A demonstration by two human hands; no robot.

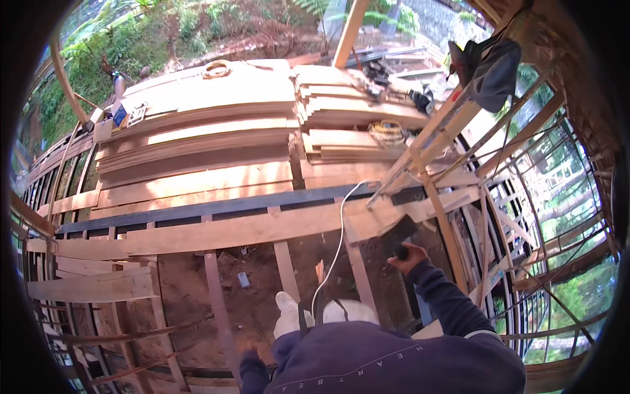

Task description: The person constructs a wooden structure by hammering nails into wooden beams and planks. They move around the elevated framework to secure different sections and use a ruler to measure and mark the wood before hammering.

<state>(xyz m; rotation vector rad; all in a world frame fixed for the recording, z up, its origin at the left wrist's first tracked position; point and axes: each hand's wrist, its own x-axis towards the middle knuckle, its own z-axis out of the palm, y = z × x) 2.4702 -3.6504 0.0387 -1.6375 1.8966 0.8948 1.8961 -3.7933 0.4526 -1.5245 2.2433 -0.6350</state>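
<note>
My right hand [409, 257] is closed round the black handle of a dark, flat, wide-bladed tool [398, 231]. The tool's exact kind cannot be made out. Its blade lies over the right end of a long pale timber board [197, 238], near a diagonal wooden post. Of my left arm only the dark sleeve [253, 369] shows at the lower edge; the hand itself is hidden. A white cable [340, 246] runs from the boards down past my body. Below me, my light-coloured shoes [287, 312] stand among the floor joists.
Stacked planks [197, 144] fill the far side, with a coil [216, 69] on top. A yellow cord bundle [387, 133] lies on the right stack. Joists [215, 295] cross gaps over bare soil. Slanted posts [433, 141] rise on the right, with dark cloth [495, 75] hanging there.
</note>
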